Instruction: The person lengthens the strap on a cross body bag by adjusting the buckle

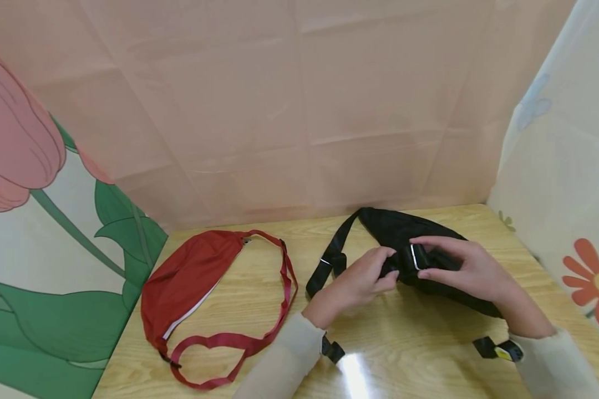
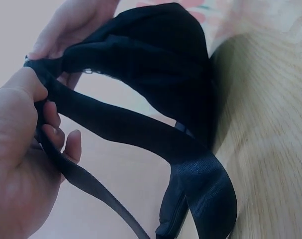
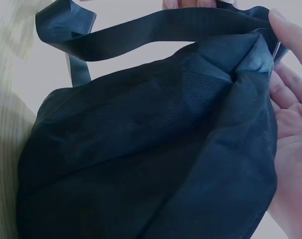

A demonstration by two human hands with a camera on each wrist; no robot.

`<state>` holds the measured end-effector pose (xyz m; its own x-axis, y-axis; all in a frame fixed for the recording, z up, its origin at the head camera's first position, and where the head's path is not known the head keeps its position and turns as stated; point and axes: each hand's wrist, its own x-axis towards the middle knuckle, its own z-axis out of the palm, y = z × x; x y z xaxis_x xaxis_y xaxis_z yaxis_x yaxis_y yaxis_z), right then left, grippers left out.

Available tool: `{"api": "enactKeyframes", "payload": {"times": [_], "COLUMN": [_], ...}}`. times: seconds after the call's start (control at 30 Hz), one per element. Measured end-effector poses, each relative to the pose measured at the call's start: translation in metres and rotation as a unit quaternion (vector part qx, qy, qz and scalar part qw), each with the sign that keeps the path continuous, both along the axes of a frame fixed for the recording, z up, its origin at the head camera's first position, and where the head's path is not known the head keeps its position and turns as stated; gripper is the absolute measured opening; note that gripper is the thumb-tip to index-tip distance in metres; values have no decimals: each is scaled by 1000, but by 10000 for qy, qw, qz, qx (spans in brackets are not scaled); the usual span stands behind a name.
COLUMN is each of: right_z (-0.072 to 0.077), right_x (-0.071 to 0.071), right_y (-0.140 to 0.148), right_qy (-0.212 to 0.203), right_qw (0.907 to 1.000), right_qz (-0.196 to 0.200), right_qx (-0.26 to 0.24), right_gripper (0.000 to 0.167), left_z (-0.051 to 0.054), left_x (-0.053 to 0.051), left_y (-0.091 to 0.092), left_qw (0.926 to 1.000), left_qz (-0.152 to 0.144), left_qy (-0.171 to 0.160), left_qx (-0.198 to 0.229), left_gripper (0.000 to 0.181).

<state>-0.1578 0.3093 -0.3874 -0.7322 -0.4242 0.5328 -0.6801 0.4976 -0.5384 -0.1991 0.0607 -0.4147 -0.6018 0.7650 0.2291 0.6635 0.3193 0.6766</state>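
A black waist bag [image 1: 409, 226] lies on the table at right, its strap [image 1: 336, 244] looping out to the left. My left hand [image 1: 361, 280] pinches the webbing in front of the bag. Close beside it, the thumb and fingers of my right hand [image 1: 474, 271] hold a metal-edged strap buckle [image 1: 415, 258] by its sides. In the left wrist view, two lengths of webbing [image 2: 116, 119] run from the left fingers. The right wrist view has the bag's creased body [image 3: 141, 144] in front; its gathered end partly hides the right fingers.
A red waist bag [image 1: 199, 277] with a white-edged zip lies on the left of the wooden table [image 1: 379, 354]. Its red strap [image 1: 252, 344] curls toward the middle. A plain backdrop [image 1: 299, 111] stands behind, with flower-printed sheets at both sides.
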Motion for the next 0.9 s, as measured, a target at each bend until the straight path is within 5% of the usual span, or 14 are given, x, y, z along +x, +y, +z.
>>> {"api": "enactKeyframes", "payload": {"times": [0.13, 0.43, 0.63, 0.9], "right_z": [3, 9, 9, 5], "right_x": [-1, -1, 0, 1], "right_y": [0, -1, -1, -4], "right_qy": [110, 90, -137, -281], "right_qw": [9998, 9991, 9986, 9975], "right_qz": [63, -89, 123, 329], "right_qx": [140, 412, 502, 554], "right_gripper": [70, 66, 67, 66], "left_z": [3, 8, 11, 9], "left_x": [0, 0, 0, 2], "left_y": [-3, -11, -12, -11], "left_qw": [9994, 9987, 9963, 9959], "left_qz": [23, 189, 124, 3], "left_qy": [-325, 338, 563, 713], "left_qx": [107, -323, -641, -559], "left_gripper": [26, 31, 38, 36]}}
